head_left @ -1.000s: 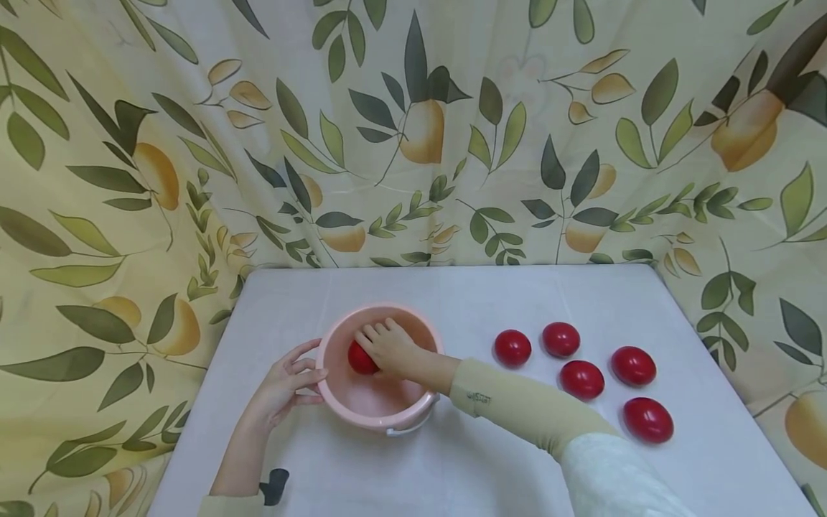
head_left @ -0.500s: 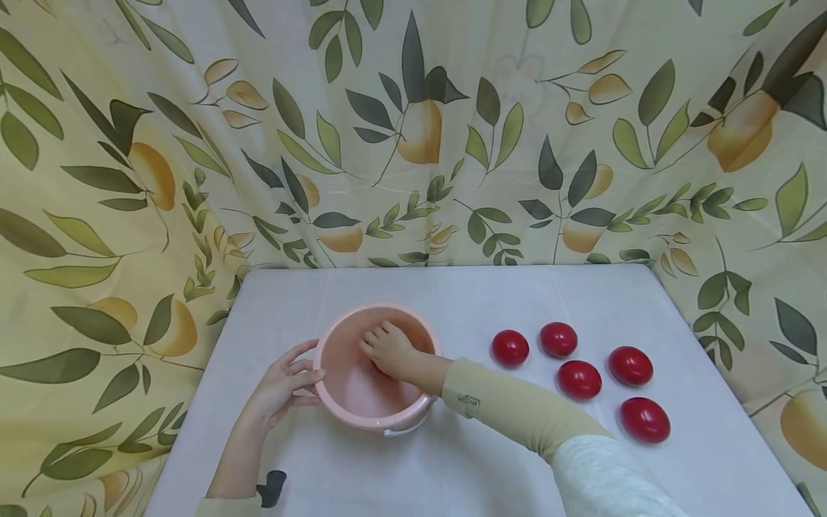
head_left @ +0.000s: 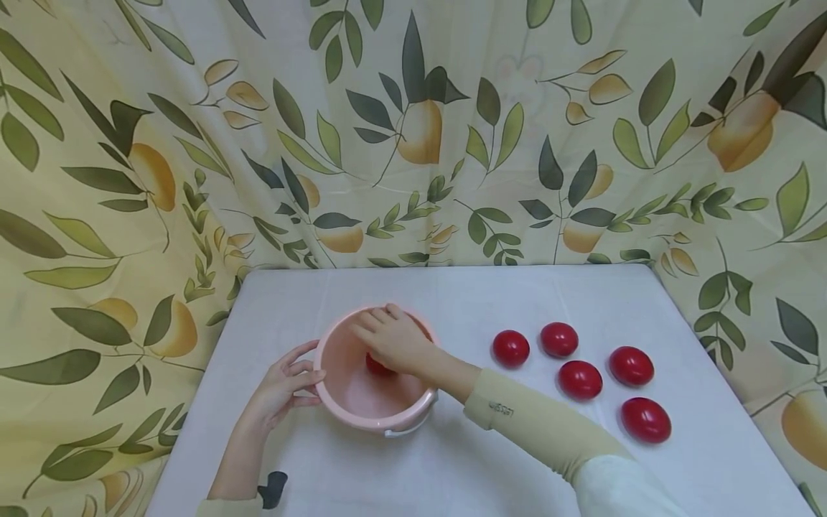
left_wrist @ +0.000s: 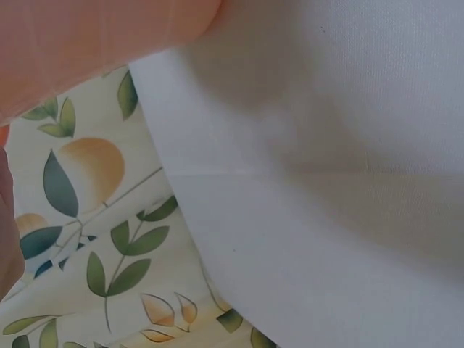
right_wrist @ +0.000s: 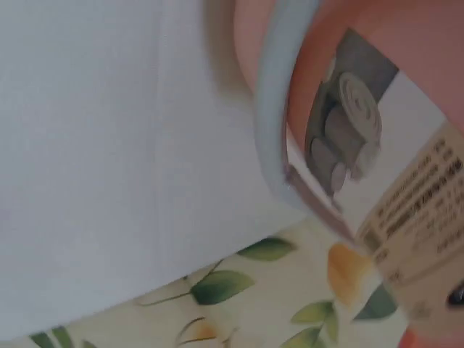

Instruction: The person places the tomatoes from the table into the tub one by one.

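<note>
A pink bucket point(head_left: 381, 418) with a white handle stands left of centre on the table. My left hand point(head_left: 281, 384) holds it at the left side, a digit at the rim and the others spread along the outer wall. My right hand point(head_left: 395, 341) is over the bucket's opening, palm down, fingers loosely bent toward the far rim. Below that hand, inside the bucket, shows part of a glossy red ball point(head_left: 377, 365); the hand hides the rest. Close up in the right wrist view are the bucket's printed label point(right_wrist: 409, 210) and handle point(right_wrist: 272, 101).
Several glossy red balls point(head_left: 580, 380) lie on the right half of the white-covered table point(head_left: 504, 459). A leaf-and-fruit patterned curtain point(head_left: 452, 143) hangs behind the table and along both sides. A small dark object point(head_left: 273, 490) is beside the left wrist.
My right hand went deeper into the bucket with the red ball, then came up toward the far rim without it. The ball now shows beneath the hand. The left hand stays at the bucket.
</note>
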The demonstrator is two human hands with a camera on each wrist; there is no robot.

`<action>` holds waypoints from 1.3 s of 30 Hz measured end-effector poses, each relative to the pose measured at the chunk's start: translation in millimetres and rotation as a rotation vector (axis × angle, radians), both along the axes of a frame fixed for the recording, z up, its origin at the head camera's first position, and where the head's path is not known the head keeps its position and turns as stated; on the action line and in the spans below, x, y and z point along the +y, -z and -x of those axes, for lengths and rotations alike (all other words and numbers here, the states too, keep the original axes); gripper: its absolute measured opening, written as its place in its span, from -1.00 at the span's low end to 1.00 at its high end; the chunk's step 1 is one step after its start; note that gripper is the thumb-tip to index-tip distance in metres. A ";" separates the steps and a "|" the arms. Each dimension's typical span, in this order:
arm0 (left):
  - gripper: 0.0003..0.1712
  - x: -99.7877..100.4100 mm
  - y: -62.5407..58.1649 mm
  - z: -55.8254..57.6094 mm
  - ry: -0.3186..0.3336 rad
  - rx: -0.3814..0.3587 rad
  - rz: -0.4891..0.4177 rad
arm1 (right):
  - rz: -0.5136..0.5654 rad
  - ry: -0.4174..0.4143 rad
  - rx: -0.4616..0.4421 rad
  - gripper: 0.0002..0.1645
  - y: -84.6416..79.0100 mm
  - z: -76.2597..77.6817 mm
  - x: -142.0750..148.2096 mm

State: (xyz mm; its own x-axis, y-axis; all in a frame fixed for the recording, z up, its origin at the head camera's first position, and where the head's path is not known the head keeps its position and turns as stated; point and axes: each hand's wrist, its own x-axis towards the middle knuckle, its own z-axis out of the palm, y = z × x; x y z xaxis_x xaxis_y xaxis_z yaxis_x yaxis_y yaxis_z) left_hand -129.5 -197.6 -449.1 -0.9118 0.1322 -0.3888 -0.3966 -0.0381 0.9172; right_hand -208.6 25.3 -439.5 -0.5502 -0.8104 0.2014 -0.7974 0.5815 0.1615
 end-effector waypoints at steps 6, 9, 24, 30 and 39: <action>-0.23 0.6 -0.3 -0.9 -0.007 0.004 -0.005 | 0.432 0.212 0.087 -0.45 -2.4 7.8 57.9; -0.22 0.4 -0.5 -0.9 -0.004 0.009 -0.008 | 0.557 0.361 0.107 -0.41 10.2 11.5 93.9; -0.22 0.0 -0.3 0.0 0.003 0.010 -0.006 | 0.339 0.897 -0.210 0.01 94.8 -11.3 195.0; -0.22 -0.2 -0.6 0.0 0.005 0.014 -0.013 | 0.282 0.932 -0.226 0.05 104.0 -14.8 199.0; -0.21 -0.6 0.9 0.2 -0.001 0.009 -0.023 | 0.251 0.964 -0.258 0.02 110.9 -17.2 202.8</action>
